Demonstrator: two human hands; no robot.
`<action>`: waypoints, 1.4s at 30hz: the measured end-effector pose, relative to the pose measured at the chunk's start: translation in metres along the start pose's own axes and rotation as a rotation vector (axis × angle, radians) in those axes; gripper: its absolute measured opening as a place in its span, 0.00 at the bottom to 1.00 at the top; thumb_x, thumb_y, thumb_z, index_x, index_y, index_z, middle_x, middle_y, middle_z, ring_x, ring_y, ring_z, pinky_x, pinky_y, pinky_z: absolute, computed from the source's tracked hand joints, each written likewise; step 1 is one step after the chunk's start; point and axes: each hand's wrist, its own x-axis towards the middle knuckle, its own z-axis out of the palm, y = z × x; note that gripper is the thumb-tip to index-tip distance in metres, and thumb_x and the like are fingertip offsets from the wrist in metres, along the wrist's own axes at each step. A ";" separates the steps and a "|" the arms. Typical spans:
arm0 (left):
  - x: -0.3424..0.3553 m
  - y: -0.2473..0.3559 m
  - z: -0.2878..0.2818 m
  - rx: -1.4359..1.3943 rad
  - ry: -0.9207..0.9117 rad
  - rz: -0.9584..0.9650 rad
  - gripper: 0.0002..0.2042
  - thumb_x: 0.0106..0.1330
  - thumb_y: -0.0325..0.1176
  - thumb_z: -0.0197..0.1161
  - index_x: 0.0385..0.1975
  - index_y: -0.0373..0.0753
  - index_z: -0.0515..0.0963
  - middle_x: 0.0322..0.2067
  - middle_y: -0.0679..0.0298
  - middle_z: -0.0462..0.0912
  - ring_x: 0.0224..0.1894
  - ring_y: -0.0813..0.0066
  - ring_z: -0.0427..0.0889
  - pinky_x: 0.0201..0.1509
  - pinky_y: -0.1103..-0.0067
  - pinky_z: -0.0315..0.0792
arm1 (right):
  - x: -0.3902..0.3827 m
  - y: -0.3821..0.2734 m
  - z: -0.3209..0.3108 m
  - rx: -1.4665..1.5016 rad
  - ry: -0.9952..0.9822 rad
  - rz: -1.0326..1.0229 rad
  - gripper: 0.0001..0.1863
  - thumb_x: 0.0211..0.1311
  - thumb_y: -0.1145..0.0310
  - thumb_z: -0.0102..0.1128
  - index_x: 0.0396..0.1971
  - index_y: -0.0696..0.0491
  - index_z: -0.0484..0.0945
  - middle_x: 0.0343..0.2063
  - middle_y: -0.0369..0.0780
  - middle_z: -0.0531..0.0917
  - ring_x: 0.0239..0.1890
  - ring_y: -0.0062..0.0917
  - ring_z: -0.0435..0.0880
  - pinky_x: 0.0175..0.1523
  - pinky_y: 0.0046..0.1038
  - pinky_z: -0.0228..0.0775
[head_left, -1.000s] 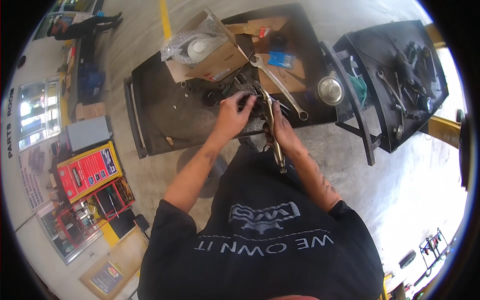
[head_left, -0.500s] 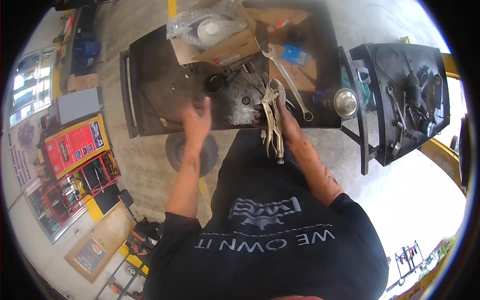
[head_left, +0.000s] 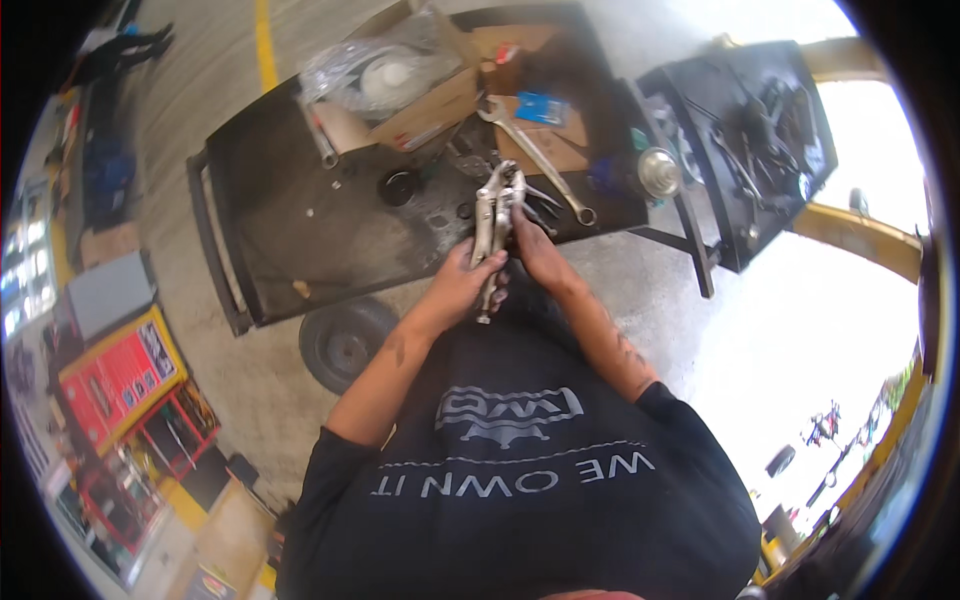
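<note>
Silver locking pliers (head_left: 484, 228) are upright between my two hands, jaws toward the bench and the adjusting screw toward my body. My left hand (head_left: 462, 287) is closed round the lower handles. Higher up, my right hand (head_left: 535, 248) grips the pliers from the right side, close to the jaws; some of its fingers are hidden behind the tool. Just beyond the hands, a second pair of pliers (head_left: 470, 160) lies on the dark metal workbench (head_left: 290, 235). A large combination wrench (head_left: 540, 155) rests to its right, and a round black cup-like part (head_left: 399, 186) to its left.
A cardboard box (head_left: 430, 112) with bubble wrap stands on the far side of the bench, beside a blue packet (head_left: 541, 108). A metal can (head_left: 659, 173) is at the right edge. Another tool-covered table (head_left: 770, 150) stands farther right. A tyre (head_left: 345, 343) lies below the bench.
My left hand has come in from the left and closed on the handles of the locking pliers. My right hand still holds them. The whole view has turned and shifted.
</note>
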 end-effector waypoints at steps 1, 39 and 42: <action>-0.001 -0.001 -0.007 0.000 -0.025 -0.010 0.08 0.73 0.36 0.56 0.44 0.42 0.67 0.23 0.67 0.71 0.19 0.77 0.73 0.20 0.79 0.70 | -0.016 -0.018 -0.006 -0.006 0.026 0.004 0.33 0.73 0.40 0.39 0.54 0.58 0.74 0.45 0.44 0.81 0.47 0.29 0.78 0.55 0.31 0.68; 0.069 0.011 0.057 0.818 0.274 0.347 0.15 0.72 0.30 0.52 0.55 0.31 0.68 0.36 0.47 0.79 0.40 0.54 0.79 0.50 0.66 0.71 | -0.031 -0.100 -0.103 -1.058 0.330 -0.472 0.31 0.53 0.62 0.69 0.59 0.44 0.69 0.42 0.48 0.73 0.39 0.44 0.81 0.43 0.39 0.76; 0.073 0.013 0.054 0.786 0.270 0.369 0.12 0.72 0.31 0.53 0.51 0.32 0.70 0.29 0.56 0.77 0.33 0.67 0.77 0.41 0.72 0.71 | -0.029 -0.100 -0.104 -1.099 0.325 -0.554 0.32 0.52 0.63 0.69 0.59 0.43 0.69 0.41 0.47 0.73 0.39 0.43 0.81 0.43 0.38 0.76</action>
